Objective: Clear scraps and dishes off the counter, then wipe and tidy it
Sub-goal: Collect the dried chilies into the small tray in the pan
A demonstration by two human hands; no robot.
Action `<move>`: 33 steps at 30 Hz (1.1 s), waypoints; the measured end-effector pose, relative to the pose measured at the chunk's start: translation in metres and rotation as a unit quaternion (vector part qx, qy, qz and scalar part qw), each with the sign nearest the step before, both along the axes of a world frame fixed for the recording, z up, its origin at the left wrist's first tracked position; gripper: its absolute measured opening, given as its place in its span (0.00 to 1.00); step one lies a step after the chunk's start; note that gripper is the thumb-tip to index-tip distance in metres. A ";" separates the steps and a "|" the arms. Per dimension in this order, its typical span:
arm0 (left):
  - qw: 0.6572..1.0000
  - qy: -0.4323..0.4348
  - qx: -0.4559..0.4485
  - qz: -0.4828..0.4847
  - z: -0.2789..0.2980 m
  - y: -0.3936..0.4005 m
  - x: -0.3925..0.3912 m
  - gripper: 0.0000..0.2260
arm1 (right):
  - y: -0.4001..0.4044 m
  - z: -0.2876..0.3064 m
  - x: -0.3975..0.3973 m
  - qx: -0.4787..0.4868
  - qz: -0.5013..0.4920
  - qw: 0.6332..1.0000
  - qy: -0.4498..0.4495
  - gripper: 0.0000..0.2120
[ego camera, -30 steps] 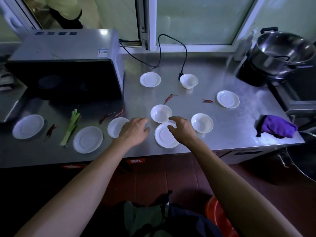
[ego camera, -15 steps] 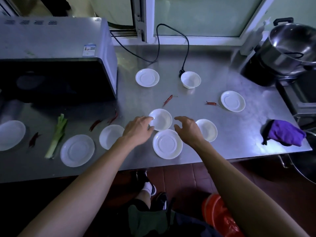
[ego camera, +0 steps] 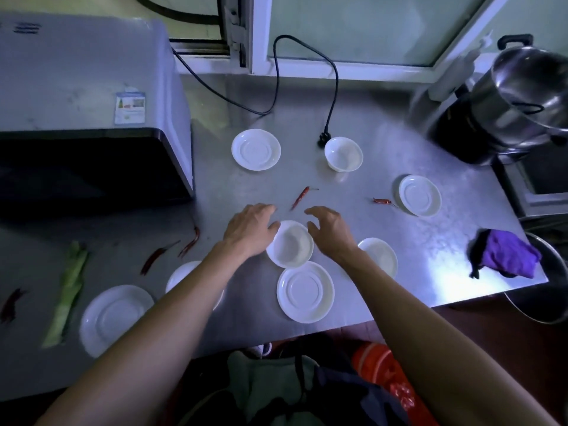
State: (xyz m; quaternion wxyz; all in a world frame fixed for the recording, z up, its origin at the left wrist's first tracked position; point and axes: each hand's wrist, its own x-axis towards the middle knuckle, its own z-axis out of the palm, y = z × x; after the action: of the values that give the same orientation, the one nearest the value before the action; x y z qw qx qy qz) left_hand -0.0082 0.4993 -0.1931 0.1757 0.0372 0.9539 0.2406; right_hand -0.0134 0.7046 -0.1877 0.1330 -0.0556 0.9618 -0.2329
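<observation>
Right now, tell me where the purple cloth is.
In the head view, the crumpled purple cloth lies at the steel counter's far right edge, right of the white dishes.

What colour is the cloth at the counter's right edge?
Purple cloth, clearest in the head view.

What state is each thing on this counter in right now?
Left hand: open, at the middle bowl's rim.
Right hand: open, beside that bowl.
Middle bowl: upright, empty.
Back bowl: upright, empty.
Power plug: unplugged, lying loose.
Purple cloth: crumpled.
</observation>
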 end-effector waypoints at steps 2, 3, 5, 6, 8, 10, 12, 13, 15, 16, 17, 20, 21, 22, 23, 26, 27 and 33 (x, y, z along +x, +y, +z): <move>1.000 -0.006 0.005 -0.007 -0.002 0.002 -0.007 0.21 | -0.001 -0.002 -0.006 0.011 0.003 1.000 0.001 0.16; 1.000 -0.008 0.008 -0.010 -0.003 0.002 -0.009 0.22 | -0.001 -0.004 -0.009 0.020 0.007 1.000 0.001 0.16; 1.000 -0.015 0.016 -0.011 -0.006 0.000 -0.012 0.21 | -0.001 -0.007 -0.018 0.040 0.020 0.999 -0.005 0.16; 1.000 -0.020 0.018 -0.010 -0.008 -0.002 -0.014 0.21 | -0.002 -0.009 -0.022 0.051 0.028 0.998 -0.010 0.17; 0.999 -0.028 0.016 -0.005 -0.011 -0.005 -0.018 0.20 | -0.002 -0.014 -0.034 0.073 0.045 0.996 -0.020 0.17; 0.999 -0.030 0.012 0.005 -0.013 -0.007 -0.022 0.19 | -0.004 -0.017 -0.046 0.081 0.061 0.995 -0.022 0.17; 0.999 -0.031 0.014 0.016 -0.015 -0.009 -0.024 0.18 | -0.006 -0.021 -0.056 0.070 0.073 0.995 -0.008 0.17; 0.999 -0.035 0.017 0.020 -0.016 -0.009 -0.025 0.19 | -0.007 -0.024 -0.062 0.061 0.075 0.995 0.001 0.16; 0.998 -0.044 0.020 0.031 -0.018 -0.007 -0.027 0.21 | -0.007 -0.032 -0.071 0.056 0.083 0.995 0.013 0.15; 0.998 -0.044 0.021 0.035 -0.019 -0.006 -0.027 0.21 | -0.006 -0.037 -0.076 0.063 0.094 0.994 0.014 0.15; 0.998 -0.044 0.022 0.039 -0.021 -0.005 -0.027 0.20 | -0.005 -0.042 -0.081 0.073 0.107 0.991 0.013 0.15; 0.997 -0.049 0.020 0.056 -0.026 0.001 -0.029 0.18 | -0.001 -0.054 -0.092 0.086 0.144 0.986 0.024 0.15; 0.996 -0.050 0.019 0.065 -0.027 0.003 -0.029 0.17 | 0.001 -0.057 -0.096 0.086 0.150 0.985 0.028 0.14; 0.996 -0.052 0.019 0.073 -0.029 0.006 -0.029 0.16 | 0.003 -0.059 -0.099 0.090 0.157 0.983 0.031 0.14; 0.995 -0.052 0.020 0.082 -0.030 0.008 -0.028 0.15 | 0.004 -0.062 -0.102 0.096 0.167 0.981 0.034 0.13; 0.993 -0.048 0.023 0.110 -0.033 0.014 -0.023 0.14 | 0.009 -0.070 -0.108 0.116 0.193 0.974 0.038 0.12; 0.992 -0.049 0.022 0.116 -0.034 0.015 -0.022 0.14 | 0.010 -0.073 -0.109 0.119 0.194 0.973 0.042 0.12; 0.987 -0.049 0.018 0.150 -0.034 0.021 -0.011 0.10 | 0.017 -0.080 -0.108 0.115 0.167 0.978 0.047 0.12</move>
State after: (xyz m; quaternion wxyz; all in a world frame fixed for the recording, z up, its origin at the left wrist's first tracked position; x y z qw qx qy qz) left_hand -0.0190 0.5206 -0.2272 0.1830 -0.1152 0.9343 0.2834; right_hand -0.1219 0.7217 -0.2674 0.1301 -0.2106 0.9644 -0.0925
